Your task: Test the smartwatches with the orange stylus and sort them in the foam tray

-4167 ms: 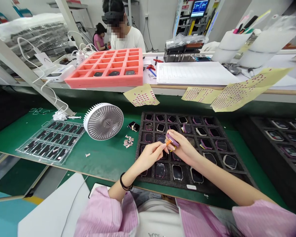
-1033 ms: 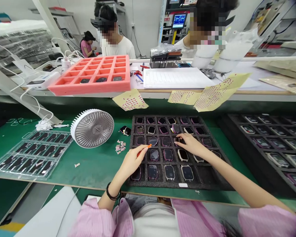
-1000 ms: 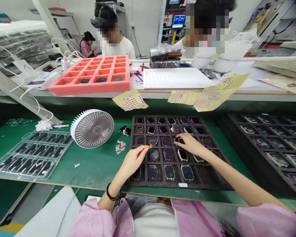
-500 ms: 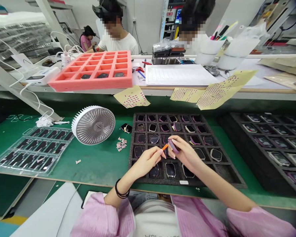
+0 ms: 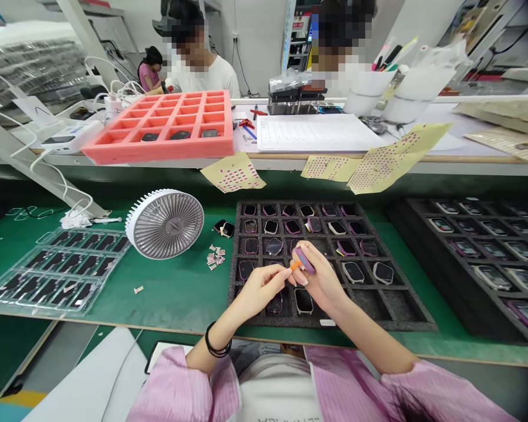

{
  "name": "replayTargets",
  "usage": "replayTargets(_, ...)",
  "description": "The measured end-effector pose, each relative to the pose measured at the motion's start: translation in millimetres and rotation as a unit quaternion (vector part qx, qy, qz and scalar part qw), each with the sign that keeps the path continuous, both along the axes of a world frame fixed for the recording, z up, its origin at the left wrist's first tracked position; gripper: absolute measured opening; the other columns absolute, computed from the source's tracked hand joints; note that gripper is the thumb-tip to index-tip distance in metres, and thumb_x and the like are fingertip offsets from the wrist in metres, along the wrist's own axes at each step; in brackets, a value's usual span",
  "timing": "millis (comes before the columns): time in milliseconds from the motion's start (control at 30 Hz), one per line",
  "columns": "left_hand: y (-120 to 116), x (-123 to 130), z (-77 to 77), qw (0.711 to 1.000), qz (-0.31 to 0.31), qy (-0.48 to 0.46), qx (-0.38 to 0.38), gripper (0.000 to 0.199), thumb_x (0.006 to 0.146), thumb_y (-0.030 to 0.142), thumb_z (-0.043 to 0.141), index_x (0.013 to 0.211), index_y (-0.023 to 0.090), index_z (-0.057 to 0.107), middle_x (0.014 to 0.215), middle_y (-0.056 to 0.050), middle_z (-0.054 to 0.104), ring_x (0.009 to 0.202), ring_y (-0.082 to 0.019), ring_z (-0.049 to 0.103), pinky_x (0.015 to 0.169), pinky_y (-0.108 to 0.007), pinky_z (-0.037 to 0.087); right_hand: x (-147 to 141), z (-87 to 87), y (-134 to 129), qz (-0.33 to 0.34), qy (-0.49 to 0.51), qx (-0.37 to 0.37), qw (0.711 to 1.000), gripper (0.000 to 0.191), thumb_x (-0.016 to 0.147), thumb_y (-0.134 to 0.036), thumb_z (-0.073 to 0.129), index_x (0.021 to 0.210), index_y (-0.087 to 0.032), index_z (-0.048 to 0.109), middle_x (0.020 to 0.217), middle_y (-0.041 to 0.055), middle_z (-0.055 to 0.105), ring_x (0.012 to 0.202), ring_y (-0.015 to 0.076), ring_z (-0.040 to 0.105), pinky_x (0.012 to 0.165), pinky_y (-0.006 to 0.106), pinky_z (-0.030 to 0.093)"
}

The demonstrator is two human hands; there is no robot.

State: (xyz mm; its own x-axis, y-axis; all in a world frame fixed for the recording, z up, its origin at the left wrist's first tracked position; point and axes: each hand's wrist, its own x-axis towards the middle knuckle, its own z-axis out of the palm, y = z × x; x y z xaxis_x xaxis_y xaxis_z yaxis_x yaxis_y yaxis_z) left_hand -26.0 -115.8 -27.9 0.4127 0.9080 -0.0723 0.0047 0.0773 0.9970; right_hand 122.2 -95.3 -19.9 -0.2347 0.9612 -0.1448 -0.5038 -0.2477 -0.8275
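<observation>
Above the middle of a dark foam tray [image 5: 411, 308], my right hand [image 5: 319, 275] grips a purple watch case [image 5: 305, 259]. My left hand [image 5: 264, 287] pinches a small orange tool [image 5: 295, 265], whose end is at the left side of the case. Both hands are close together. Several watch cases with dark faces lie in the tray's compartments, such as a silver one [image 5: 304, 300] just below my hands. My fingers partly hide the case and some compartments.
Left of the tray are a round fan [image 5: 165, 224], small loose pieces [image 5: 215, 257] and a clear tray of black parts [image 5: 61, 266]. Another dark tray [image 5: 457, 293] stands at the right. A pink foam tray [image 5: 158, 152] sits on the shelf; people are behind it.
My right hand and forearm have shifted slightly left, and the purple case has turned a little in my fingers. The whole view has moved slightly.
</observation>
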Motion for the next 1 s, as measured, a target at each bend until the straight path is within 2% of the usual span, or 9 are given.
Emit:
replayTargets(200,1.5,-2.5,2.4,1.000,0.003,0.011,0.007,0.043,0.089,0.051,0.048,0.080,0.012,0.064,0.051,0.007,0.032,0.047,-0.006,0.026,0.045,-0.021,0.019,-1.9,-1.0,-0.1,-0.018,-0.029,0.026,0.999,0.028,0.078,-0.043,0.071,0.083,-0.023,0.053,0.057,-0.0087,0.047,0.039,0.0065,0.041,0.044,0.023,0.036)
replayTargets(300,2.2,-3.6,5.4,1.000,0.002,0.013,0.009,0.043,0.088,0.051,0.049,0.079,0.011,0.064,0.051,0.007,0.032,0.046,-0.006,0.025,0.044,-0.021,0.017,-1.5,-2.0,-0.2,-0.016,-0.042,0.046,0.998,0.026,0.080,-0.043,0.070,0.084,-0.023,0.055,0.054,-0.0094,0.044,0.037,0.0061,0.040,0.041,0.022,0.032)
replayTargets(500,0.8,1.5,11.1,0.999,-0.004,-0.046,-0.014,0.050,0.082,0.061,0.055,0.072,0.012,0.061,0.047,0.008,0.031,0.042,-0.004,0.023,0.041,-0.020,0.016,-5.3,-1.8,0.9,0.065,0.075,-0.003,0.995,0.027,0.079,-0.044,0.068,0.093,-0.023,0.057,0.053,-0.0111,0.040,0.033,0.0022,0.014,0.031,0.018,0.017)
replayTargets(600,0.5,2.9,8.7,0.997,-0.001,-0.074,-0.022,0.050,0.080,0.061,0.057,0.073,0.012,0.061,0.046,0.008,0.031,0.041,-0.003,0.022,0.040,-0.020,0.015,-8.4,-1.8,2.5,0.067,0.108,-0.032,0.991,0.028,0.075,-0.039,0.072,0.091,-0.022,0.057,0.053,-0.0109,0.038,0.037,0.0023,0.009,0.032,0.016,0.013)
replayTargets(700,1.7,0.5,4.4,0.996,0.005,-0.077,-0.034,0.050,0.080,0.061,0.057,0.074,0.012,0.061,0.045,0.009,0.030,0.039,-0.003,0.020,0.039,-0.019,0.015,-9.1,-3.0,4.6,0.067,0.112,-0.048,0.990,0.028,0.073,-0.038,0.075,0.080,-0.020,0.054,0.053,-0.0102,0.038,0.039,0.0024,0.009,0.033,0.016,0.013)
replayTargets(767,3.4,-1.4,2.3,0.997,0.026,-0.062,-0.038,0.050,0.081,0.062,0.056,0.072,0.013,0.059,0.044,0.009,0.030,0.039,-0.003,0.020,0.039,-0.019,0.015,-8.7,-4.5,4.8,0.058,0.097,-0.040,0.993,0.026,0.076,-0.038,0.072,0.077,-0.021,0.052,0.052,-0.0102,0.036,0.038,0.0032,0.011,0.034,0.017,0.016)
replayTargets(833,5.4,-1.2,1.5,0.997,0.060,-0.046,-0.027,0.051,0.080,0.064,0.055,0.070,0.014,0.056,0.046,0.008,0.032,0.040,-0.003,0.025,0.040,-0.018,0.019,-9.1,-6.2,2.9,0.036,0.066,-0.023,0.997,0.021,0.080,-0.038,0.068,0.082,-0.022,0.053,0.051,-0.0103,0.036,0.038,0.0046,0.017,0.037,0.018,0.023)
replayTargets(933,7.2,3.5,1.3,0.996,0.080,-0.032,0.006,0.048,0.078,0.062,0.059,0.071,0.015,0.054,0.059,0.003,0.047,0.051,-0.006,0.040,0.046,-0.017,0.031,-11.9,-9.5,-2.6,0.017,-0.010,0.004,1.000,0.022,0.080,-0.039,0.067,0.093,-0.025,0.055,0.062,-0.0065,0.049,0.046,0.0085,0.039,0.044,0.021,0.035)
replayTargets(1000,7.5,4.9,0.5,0.997,0.071,-0.035,-0.002,0.047,0.079,0.062,0.059,0.074,0.016,0.052,0.061,0.004,0.047,0.050,-0.005,0.038,0.044,-0.017,0.030,-11.0,-12.5,-2.6,0.019,-0.066,0.036,0.997,0.023,0.082,-0.042,0.065,0.096,-0.026,0.055,0.073,-0.0038,0.054,0.056,0.0113,0.047,0.050,0.024,0.039)
